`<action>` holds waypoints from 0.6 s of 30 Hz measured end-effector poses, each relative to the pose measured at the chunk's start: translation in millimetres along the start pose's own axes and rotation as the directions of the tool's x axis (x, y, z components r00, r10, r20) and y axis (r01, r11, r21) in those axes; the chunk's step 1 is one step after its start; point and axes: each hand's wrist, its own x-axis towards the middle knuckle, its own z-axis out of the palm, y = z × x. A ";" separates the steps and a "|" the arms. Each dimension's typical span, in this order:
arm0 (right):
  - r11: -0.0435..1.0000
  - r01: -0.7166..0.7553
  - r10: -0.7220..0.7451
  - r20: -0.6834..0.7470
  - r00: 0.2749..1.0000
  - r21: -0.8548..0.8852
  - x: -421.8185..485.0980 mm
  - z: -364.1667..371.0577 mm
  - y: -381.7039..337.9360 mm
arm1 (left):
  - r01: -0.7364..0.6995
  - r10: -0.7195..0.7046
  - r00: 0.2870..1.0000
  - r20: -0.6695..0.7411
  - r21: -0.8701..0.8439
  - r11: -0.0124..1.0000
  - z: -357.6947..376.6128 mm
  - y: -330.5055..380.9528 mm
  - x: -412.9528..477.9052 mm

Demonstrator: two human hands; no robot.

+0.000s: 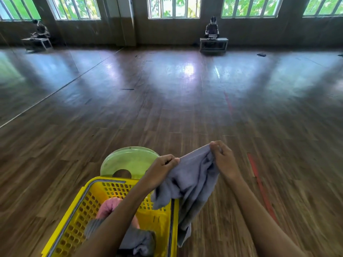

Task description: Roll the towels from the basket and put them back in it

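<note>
A: What's held?
B: The left hand [163, 164] and right hand [224, 158] each pinch a grey towel [193, 179], which hangs between them.
A: Nearby?
B: The left arm crosses a yellow basket [89, 206] holding a pink towel [109, 206]. Beyond it is a green seat [130, 160].

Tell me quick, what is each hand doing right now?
Left hand: closed, pinching one top corner of the soft grey cloth towel.
Right hand: closed, pinching the other top corner of the same towel.
</note>
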 end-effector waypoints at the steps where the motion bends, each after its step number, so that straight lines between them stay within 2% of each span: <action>1: 1.000 -0.016 0.017 -0.049 0.999 0.005 4.3 -9.5 0.8 | 0.012 -0.012 1.000 -0.003 0.014 1.000 -4.6 -5.8 -3.7; 3: 1.000 -0.019 0.018 -0.070 0.997 -0.015 5.9 -19.0 -1.7 | 0.028 -0.028 1.000 -0.013 0.027 0.999 -9.2 -10.8 -7.4; 5: 1.000 0.008 -0.007 0.078 0.997 -0.012 -1.9 -7.7 -8.1 | 0.006 -0.005 1.000 -0.023 0.029 1.000 -5.1 -3.8 -4.3; 7: 1.000 0.001 -0.002 0.268 0.963 0.005 -15.0 12.9 -13.9 | -0.037 0.038 0.999 -0.009 0.026 0.999 5.4 9.5 3.8; 9: 1.000 0.016 -0.023 0.324 0.946 0.023 -21.8 25.4 -13.6 | -0.043 0.043 0.999 -0.006 0.013 0.999 13.5 18.7 10.2; 14: 0.992 0.080 -0.057 0.223 0.973 -0.093 -9.2 12.8 -2.6 | -0.046 0.045 0.997 0.060 0.014 0.999 12.1 14.2 9.3; 18: 0.997 0.065 -0.062 0.053 0.997 -0.042 10.9 -13.0 6.3 | 0.001 -0.001 1.000 0.010 0.062 0.998 3.6 3.4 4.3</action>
